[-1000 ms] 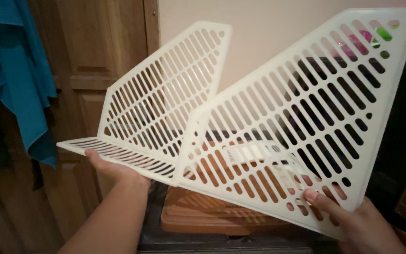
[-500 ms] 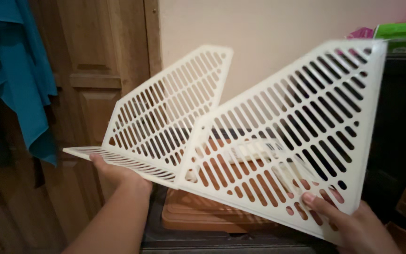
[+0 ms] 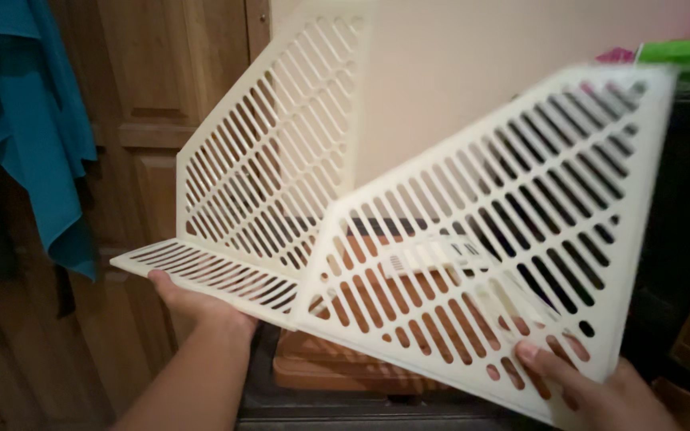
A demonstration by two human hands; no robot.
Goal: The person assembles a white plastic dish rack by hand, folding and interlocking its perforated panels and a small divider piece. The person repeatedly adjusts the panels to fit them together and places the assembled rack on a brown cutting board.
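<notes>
Since a second ago the far-left panel of the white slotted plastic rack (image 3: 457, 263) has swung more upright. Left hand (image 3: 193, 307) supports its near-left flap from beneath; right hand (image 3: 592, 383) pinches the near-right panel's lower edge.

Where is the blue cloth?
In the head view, the blue cloth hangs at far left, in front of the wooden door, left of the white slotted rack.

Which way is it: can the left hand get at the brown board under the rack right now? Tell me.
Probably not as things stand. The left hand is pressed under the white slotted rack, supporting it, and the rack's panels lie over most of the brown board.
</notes>
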